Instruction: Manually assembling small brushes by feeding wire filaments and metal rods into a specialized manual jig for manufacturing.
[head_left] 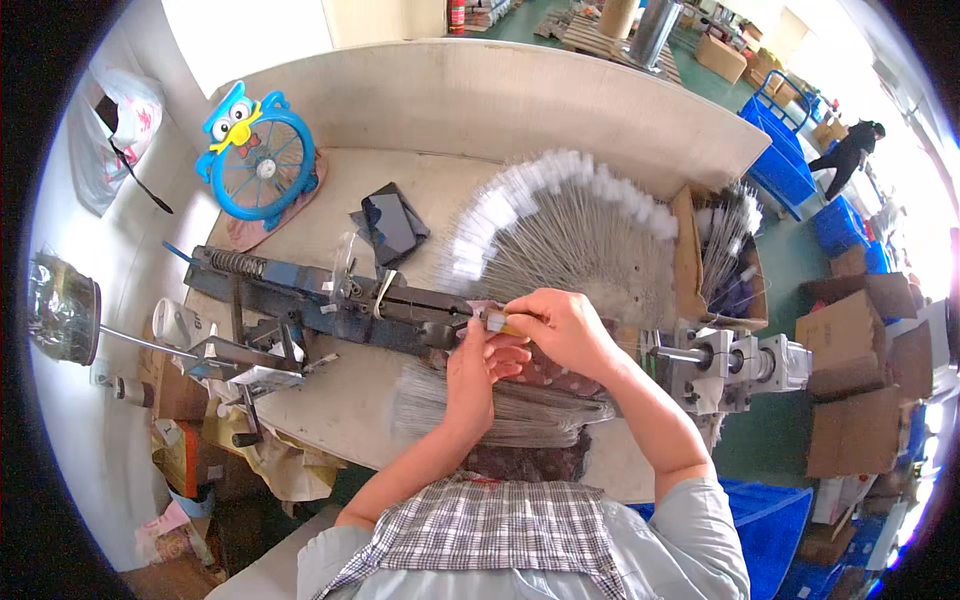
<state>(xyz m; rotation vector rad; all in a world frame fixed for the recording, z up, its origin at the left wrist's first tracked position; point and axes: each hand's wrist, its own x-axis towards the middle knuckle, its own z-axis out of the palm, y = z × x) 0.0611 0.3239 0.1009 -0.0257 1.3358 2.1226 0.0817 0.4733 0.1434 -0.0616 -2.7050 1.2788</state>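
Note:
My right hand [565, 328] is closed in a pinch on a small yellow-handled piece [514, 326] at the end of a long dark metal bench fixture [330, 298]. My left hand [474, 375] meets it there, thumb and finger raised to the fixture's tip and the other fingers curled. What the left fingertips pinch is too small to make out. Under my wrists lies a bundle of thin wire stems [500, 412], partly on a dark patterned cloth [560, 378]. Beyond my hands, a large fan of wire stems with white tips [560, 215] spreads over the table.
A blue cartoon-shaped fan [262, 165] and a dark phone [390, 228] stand or lie on the left. On the right are a cardboard box of stems [735, 250] and a metal clamping device [735, 362]. A low panel [500, 95] borders the far side. A person [850, 155] walks at far right.

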